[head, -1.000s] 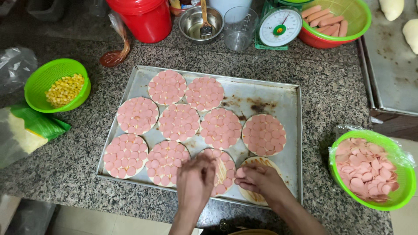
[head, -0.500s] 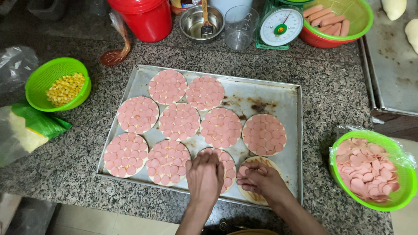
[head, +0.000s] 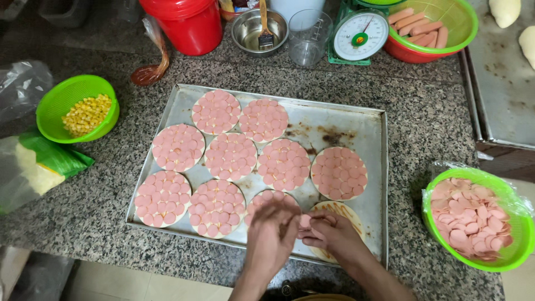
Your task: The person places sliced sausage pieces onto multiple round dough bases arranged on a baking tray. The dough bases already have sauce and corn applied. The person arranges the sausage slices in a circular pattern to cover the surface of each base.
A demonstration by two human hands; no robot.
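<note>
The left hand (head: 271, 237) has slid rightward to meet the right hand (head: 330, 234); both seemingly pinch sausage slices (head: 305, 221) over the bare dough round (head: 341, 214) under them on the tray (head: 372, 167).

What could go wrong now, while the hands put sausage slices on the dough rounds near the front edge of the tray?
1. The left hand and right hand work close together over the front rounds; a slip may knock slices off the finished round beside them.
2. The metal tray has its front edge near the counter edge, so a push from a forearm might shift it.
3. The green bowl of slices also sits near that edge.
</note>
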